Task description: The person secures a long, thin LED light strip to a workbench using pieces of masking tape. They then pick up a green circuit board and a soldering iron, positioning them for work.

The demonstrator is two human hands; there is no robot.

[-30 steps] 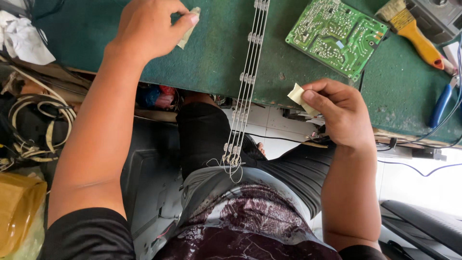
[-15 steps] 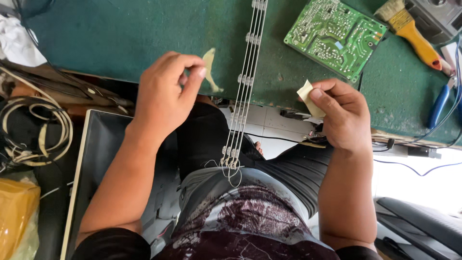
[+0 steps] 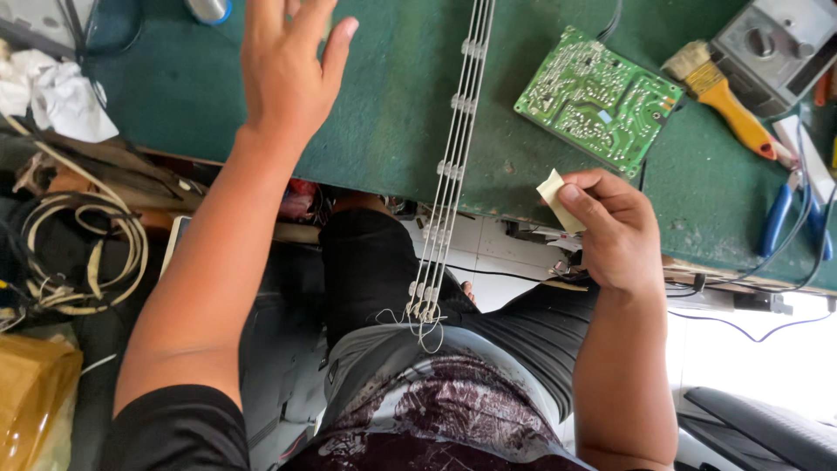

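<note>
My left hand (image 3: 288,70) reaches out flat over the green work mat (image 3: 384,113), fingers spread, holding nothing. My right hand (image 3: 615,231) hovers at the mat's near edge and pinches a small pale yellowish scrap (image 3: 555,194) between thumb and fingers. Between the two hands a bundle of thin white LED strips (image 3: 453,166) runs from the far side of the mat down over the edge onto my lap. A green circuit board (image 3: 597,100) lies solder side up just beyond my right hand.
A yellow-handled brush (image 3: 719,92) and a grey meter (image 3: 776,48) sit at the far right, with blue-handled pliers (image 3: 776,218) near them. Crumpled white cloth (image 3: 52,92) and coiled cables (image 3: 78,253) are on the left. A blue cable (image 3: 750,327) hangs below the table edge.
My left hand has let go of the pale scrap it held and moved forward over the mat, fingers now spread. My right hand has hardly moved.
</note>
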